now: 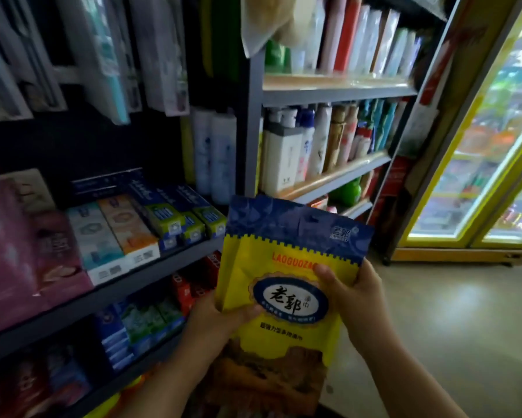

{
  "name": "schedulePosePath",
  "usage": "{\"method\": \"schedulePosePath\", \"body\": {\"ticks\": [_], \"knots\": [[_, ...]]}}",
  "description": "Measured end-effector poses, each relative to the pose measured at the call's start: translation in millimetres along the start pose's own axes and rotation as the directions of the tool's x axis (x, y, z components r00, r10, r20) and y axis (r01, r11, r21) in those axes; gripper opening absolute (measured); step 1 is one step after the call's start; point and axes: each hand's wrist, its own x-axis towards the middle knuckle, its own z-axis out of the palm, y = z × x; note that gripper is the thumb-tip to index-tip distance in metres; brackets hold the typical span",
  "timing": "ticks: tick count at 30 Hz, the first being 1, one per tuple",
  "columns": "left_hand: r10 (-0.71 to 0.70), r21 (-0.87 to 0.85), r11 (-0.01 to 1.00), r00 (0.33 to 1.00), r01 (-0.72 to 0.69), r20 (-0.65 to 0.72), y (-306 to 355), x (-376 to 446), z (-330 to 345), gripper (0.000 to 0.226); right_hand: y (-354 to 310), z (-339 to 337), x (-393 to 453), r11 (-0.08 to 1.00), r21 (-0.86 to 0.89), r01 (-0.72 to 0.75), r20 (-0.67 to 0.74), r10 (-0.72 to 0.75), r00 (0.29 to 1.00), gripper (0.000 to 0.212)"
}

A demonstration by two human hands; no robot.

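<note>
Shop shelves (163, 257) of boxed goods fill the background. Before them, left hand (220, 321) and right hand (356, 297) pinch a yellow pouch (283, 267) upright by its edges, probably for reading its label.

I am holding a yellow and blue packet (286, 267) upright in both hands. My left hand (220, 321) is gripping its left edge, my right hand (353, 300) its right.

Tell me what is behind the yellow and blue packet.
Red boxes and a shelf edge run in behind the packet; what continues there is covered. The left hand and right hand show only thumbs in front; their fingers behind are hidden.
</note>
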Motion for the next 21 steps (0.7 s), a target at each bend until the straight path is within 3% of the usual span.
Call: {"method": "schedulePosePath", "body": {"ticks": [2,5,8,13,16,21], "knots": [[0.080,-0.004,0.997,0.995,-0.081,-0.062,31,-11,-10,0.024,-31,14,11,0.998,-0.006,0.069,0.012,-0.069,0.998,0.033],[0.201,-0.009,0.979,0.971,-0.203,-0.130,83,-31,-34,0.040,-85,42,30,0.977,-0.032,0.213,0.047,-0.211,0.976,0.027],[0.346,0.022,0.936,0.908,-0.350,-0.236,134,-50,-62,0.039,-143,76,47,0.937,-0.042,0.348,0.064,-0.345,0.937,0.033],[0.573,0.211,0.818,0.729,-0.535,-0.375,216,-82,-111,0.018,-232,140,61,0.864,0.010,0.503,0.123,-0.501,0.857,0.037],[0.667,0.346,0.744,0.608,-0.572,-0.430,255,-101,-143,0.030,-276,173,57,0.814,0.034,0.581,0.145,-0.579,0.803,0.046],[0.773,0.485,0.632,0.438,-0.605,-0.460,307,-127,-199,0.027,-334,220,57,0.788,0.190,0.586,0.225,-0.616,0.755,0.026]]}}
